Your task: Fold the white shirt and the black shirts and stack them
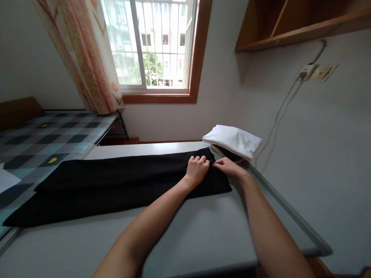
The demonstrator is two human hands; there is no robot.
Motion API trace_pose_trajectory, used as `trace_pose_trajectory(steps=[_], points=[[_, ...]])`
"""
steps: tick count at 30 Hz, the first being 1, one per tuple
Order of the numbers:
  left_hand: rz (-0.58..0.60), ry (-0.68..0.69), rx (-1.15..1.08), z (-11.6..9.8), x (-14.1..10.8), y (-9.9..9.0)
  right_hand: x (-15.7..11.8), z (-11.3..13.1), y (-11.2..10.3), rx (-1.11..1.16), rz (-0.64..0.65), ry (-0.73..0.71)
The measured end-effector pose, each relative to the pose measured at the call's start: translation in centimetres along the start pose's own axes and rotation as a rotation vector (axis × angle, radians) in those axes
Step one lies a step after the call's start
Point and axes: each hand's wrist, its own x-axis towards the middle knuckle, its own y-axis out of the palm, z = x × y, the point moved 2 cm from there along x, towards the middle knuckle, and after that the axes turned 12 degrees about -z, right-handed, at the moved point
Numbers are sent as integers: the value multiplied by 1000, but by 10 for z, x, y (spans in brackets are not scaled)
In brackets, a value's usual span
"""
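Person's two bare hands work at the right end of a long black cloth (122, 175), laid flat in folded layers across a white table (191, 228). Cloth's left end reaches past the table's left edge, beside the checked mattress (72, 128). Left hand (198, 170) lies on the cloth near its right end, fingers curled down; fingertips hidden, so cannot tell whether they grip fabric. Right hand (229, 166) just beside it, thumb and fingertips together, pinching the cloth's edge. Folded white cloth (232, 139) sits near the right hand at the table's far right corner, on top of something dark, partly hidden. Behind: barred window (154, 42), patterned curtain (87, 57) to its left. Wooden shelf (309, 33) at upper right, above a wall socket (323, 72) with a cable (276, 119) hanging down.
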Motion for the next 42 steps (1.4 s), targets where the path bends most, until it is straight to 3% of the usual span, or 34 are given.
trace_pose_trajectory(steps=[7,14,20,23,26,29,33,36,39,42], points=[[86,-1,-51,3,1,-4,1,0,1,3,-16,38],[-9,-31,-47,1,7,-15,4,-8,5,17,-21,46],[142,8,-68,-1,-1,-5,3,-5,4,60,-47,50],[101,25,-83,-1,-1,-7,3,-6,5,131,-75,74],[69,-5,-81,-1,2,-12,5,-9,7,210,-171,81],[133,-14,-90,-3,1,-11,8,-6,7,137,-363,35],[206,-18,-132,-5,-2,-8,8,15,12,-29,-610,-221],[302,-18,-281,7,7,-12,7,28,23,-80,-547,-421],[493,-19,-551,33,17,-23,7,26,32,-160,-480,-392],[370,-158,-577,67,15,-34,8,17,34,-201,-451,-285]])
